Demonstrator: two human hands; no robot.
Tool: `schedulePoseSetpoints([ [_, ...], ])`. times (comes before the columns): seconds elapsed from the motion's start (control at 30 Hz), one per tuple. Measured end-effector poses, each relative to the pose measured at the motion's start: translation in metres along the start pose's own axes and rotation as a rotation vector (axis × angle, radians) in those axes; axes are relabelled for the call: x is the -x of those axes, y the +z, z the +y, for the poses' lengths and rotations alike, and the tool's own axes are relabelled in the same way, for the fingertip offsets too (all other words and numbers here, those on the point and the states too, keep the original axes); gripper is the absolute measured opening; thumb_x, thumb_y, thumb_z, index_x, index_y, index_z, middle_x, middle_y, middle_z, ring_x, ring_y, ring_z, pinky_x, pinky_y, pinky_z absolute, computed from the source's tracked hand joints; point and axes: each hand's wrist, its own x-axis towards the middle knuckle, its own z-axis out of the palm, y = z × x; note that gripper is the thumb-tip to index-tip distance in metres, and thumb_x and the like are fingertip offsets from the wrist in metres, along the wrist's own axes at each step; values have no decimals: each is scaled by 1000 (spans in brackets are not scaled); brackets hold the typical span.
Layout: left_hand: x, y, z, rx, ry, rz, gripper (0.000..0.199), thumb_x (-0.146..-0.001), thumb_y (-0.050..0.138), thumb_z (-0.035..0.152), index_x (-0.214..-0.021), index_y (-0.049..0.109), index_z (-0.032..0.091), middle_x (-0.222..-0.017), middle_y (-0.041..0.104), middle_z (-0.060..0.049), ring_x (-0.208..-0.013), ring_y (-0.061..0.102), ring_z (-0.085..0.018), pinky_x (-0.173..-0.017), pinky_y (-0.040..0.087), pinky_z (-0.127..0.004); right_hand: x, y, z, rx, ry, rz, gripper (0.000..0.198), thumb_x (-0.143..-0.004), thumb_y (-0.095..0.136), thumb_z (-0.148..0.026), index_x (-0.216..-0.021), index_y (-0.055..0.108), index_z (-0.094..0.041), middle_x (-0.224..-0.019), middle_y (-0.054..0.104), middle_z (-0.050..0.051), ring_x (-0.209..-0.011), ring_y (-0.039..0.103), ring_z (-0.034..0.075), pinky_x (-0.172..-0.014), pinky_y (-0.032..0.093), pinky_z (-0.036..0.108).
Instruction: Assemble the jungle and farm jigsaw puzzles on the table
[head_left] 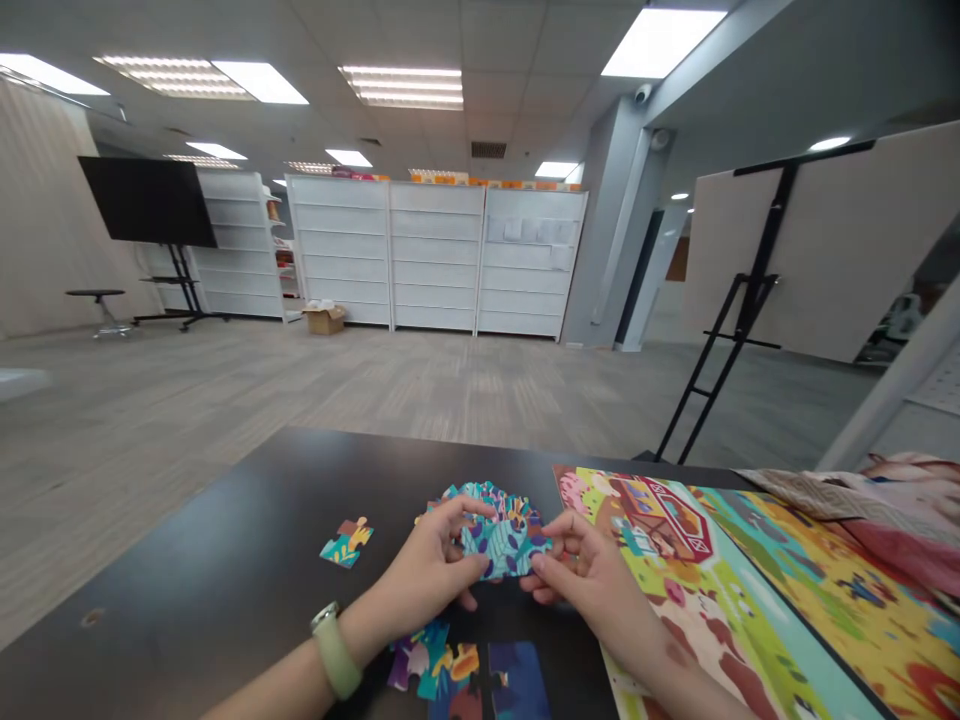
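Between my two hands, just above the black table, is a teal jigsaw piece with purple spots. My left hand pinches its left side between thumb and fingers, and my right hand grips its right side. Behind it lies a heap of colourful jigsaw pieces, partly hidden by my fingers. One loose piece with teal and yellow shapes lies to the left. Nearer to me, below my left hand, are several more pieces and a dark blue piece.
On the right lie a farm picture board and a yellow and teal picture board. Cloth items sit at the table's right edge. Beyond the table stand a board on a black stand, white shelves and a screen.
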Motion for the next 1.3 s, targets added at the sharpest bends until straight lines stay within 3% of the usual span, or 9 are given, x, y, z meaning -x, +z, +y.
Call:
schedulePoseSetpoints([
  [0.43,0,-1,-4,-11,33,2,39,-82,73,33,-114,56,20,-82,53,3,-57,49,-7,-43,55,-18,3,5,-3,27,0,8,62,-60,87,-62,-87,48,-22,-70,67,-4,-65,76,19,-57,59,26],
  [0.7,1,0,-2,-59,37,22,35,-83,71,31,-113,57,19,-85,61,0,-61,54,-10,-45,52,-18,5,7,-3,52,1,5,63,-61,85,-64,-85,46,-22,-66,67,-4,-64,76,19,-56,58,25],
  [1.3,1,1,1,-92,23,52,35,-80,73,31,-110,60,19,-78,60,1,-56,52,-10,-46,52,-19,3,6,5,56,-39,2,55,-66,84,-59,-84,47,-23,-65,66,-4,-61,75,20,-54,59,26],
])
